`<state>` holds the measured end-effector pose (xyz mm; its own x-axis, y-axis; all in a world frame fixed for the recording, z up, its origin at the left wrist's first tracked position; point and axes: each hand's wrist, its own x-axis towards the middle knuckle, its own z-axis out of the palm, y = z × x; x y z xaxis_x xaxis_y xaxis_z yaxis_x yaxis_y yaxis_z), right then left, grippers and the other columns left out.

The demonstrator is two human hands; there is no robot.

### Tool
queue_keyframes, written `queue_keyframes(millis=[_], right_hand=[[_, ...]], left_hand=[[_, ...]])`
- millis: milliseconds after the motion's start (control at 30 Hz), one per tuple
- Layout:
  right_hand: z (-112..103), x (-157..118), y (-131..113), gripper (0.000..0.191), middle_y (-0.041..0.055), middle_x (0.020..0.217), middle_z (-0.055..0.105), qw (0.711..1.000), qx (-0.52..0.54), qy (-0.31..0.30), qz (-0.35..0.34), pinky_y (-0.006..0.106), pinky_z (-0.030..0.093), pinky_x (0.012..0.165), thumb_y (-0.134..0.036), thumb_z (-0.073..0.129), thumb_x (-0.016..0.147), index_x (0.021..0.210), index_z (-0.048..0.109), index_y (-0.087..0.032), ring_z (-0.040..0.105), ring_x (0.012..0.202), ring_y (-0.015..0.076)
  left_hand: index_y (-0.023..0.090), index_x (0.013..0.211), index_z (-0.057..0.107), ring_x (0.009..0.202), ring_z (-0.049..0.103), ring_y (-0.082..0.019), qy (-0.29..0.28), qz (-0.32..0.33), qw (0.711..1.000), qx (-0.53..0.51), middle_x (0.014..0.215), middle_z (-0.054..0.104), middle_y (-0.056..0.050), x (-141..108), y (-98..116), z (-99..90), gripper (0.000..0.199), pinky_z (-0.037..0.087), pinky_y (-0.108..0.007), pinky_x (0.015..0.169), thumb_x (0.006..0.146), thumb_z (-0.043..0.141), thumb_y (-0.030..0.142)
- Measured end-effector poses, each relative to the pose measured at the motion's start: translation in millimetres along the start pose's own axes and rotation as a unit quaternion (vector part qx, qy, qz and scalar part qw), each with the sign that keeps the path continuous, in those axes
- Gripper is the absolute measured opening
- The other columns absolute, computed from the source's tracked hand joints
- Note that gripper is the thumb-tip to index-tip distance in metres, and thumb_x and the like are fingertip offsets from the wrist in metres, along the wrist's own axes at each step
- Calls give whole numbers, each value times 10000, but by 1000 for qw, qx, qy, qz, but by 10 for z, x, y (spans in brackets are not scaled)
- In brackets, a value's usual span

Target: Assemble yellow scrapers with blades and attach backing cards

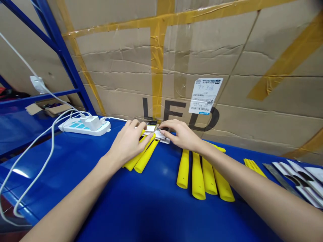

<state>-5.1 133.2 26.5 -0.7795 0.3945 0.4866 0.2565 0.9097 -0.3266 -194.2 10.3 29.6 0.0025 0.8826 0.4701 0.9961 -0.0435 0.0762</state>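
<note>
Far left: white power strip (pixel 99 130) with trailing white cables (pixel 53 137), on blue table (pixel 156 191). Next, left hand (pixel 128 139): curls over upper ends of left yellow tubes (pixel 147 158), seems to touch at least one with the thumb; can't tell if clamped. Lie side by side left of centre, wide ends toward wearer. Look hollow, light, smooth, maybe slightly slippery, probably a bit flexible. Best taken mid-length, without squashing the wide end. Centre, between hands: printed papers (pixel 159 135), at foot of big carton (pixel 121 67). Look thin, light, easy to crease; best pinched gently by an edge. Right hand (pixel 183 134): rests at papers' right side, thumb and index close; can't tell if pinched on anything. Both hands: near each other, not joined. Right of centre, partly behind right forearm: right yellow tubes (pixel 198 178). Should handle likewise. Far right: yellow bundle (pixel 253 167), grey strip (pixel 280 176), folded white sheets (pixel 309 183).
</note>
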Motion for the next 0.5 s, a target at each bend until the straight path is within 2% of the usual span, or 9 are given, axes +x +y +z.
queue_keyframes(millis=[33, 133, 300, 433, 500], right_hand=[[-58, -72, -24, 238, 74, 1167, 757, 1000, 2, -2, -2, 387, 463, 999, -287, 541, 990, 1099, 738, -211, 665, 1115, 250], [-221, -314, -87, 219, 74, 1070, 773, 1000, 17, -24, -2, 346, 491, 893, -269, 538, 988, 1044, 738, -199, 697, 991, 231], [-467, -730, -153, 222, 55, 977, 774, 1000, 11, -20, 20, 303, 472, 800, -301, 539, 994, 1004, 736, -199, 690, 874, 200], [-747, -1026, -175, 267, 48, 866, 762, 998, -21, -36, 40, 287, 437, 705, -289, 506, 1004, 951, 741, -175, 651, 740, 172], [-929, -1165, -162, 279, 47, 816, 755, 996, -39, -39, 66, 284, 423, 661, -269, 500, 994, 937, 750, -158, 629, 681, 158]], left_hand=[[179, 1049, 628, 1109, 560, -346, 15, 34, 999, -12, 1090, 649, -152, -14, 102, 11, 353, 464, -463, 944, 993, 442, 474], [191, 1101, 640, 1116, 558, -325, 8, 122, 990, -66, 1143, 657, -144, -74, 385, 68, 284, 455, -469, 983, 999, 470, 395], [170, 1167, 628, 1159, 539, -313, -31, 191, 975, -110, 1189, 657, -144, -128, 693, 134, 286, 433, -467, 1031, 1008, 478, 354], [159, 1039, 641, 1006, 576, -281, -43, 223, 970, -84, 1040, 672, -118, -57, 889, 99, 244, 478, -426, 907, 1016, 445, 301], [167, 970, 643, 915, 598, -259, -71, 231, 968, -73, 950, 675, -97, 10, 1009, 63, 260, 485, -396, 826, 1022, 419, 288]])
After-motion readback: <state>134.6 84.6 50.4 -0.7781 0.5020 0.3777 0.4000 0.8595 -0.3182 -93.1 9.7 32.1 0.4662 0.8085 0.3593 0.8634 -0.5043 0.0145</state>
